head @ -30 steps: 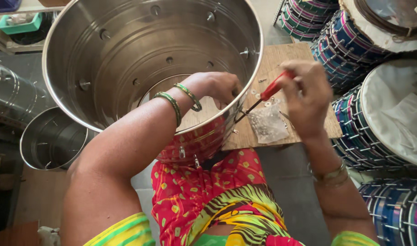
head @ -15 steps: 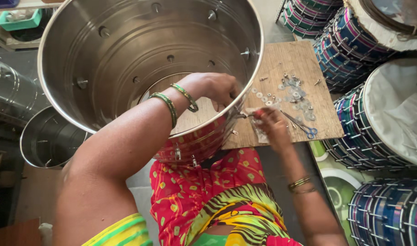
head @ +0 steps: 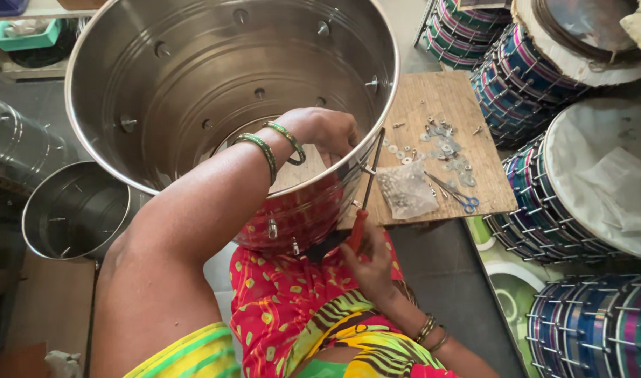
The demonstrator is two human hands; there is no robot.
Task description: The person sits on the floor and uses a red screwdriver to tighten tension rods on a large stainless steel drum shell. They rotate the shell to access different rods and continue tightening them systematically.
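A large shiny steel drum shell with bolt holes lies tilted on my lap, its open end facing me. My left hand reaches inside it and pinches something small against the inner wall near the rim; what it holds is hidden. My right hand is low at my lap, closed on the red handle of a screwdriver. The screwdriver's shaft points up to a bolt on the shell's outer wall, opposite my left hand.
A wooden board carries loose washers and nuts, a clear bag of hardware and blue-handled scissors. Finished striped drums crowd the right. A smaller steel shell stands at the left.
My right hand left the board's hardware, dropped to my lap and now holds the screwdriver pointing upward at the shell. My left hand stayed inside the shell.
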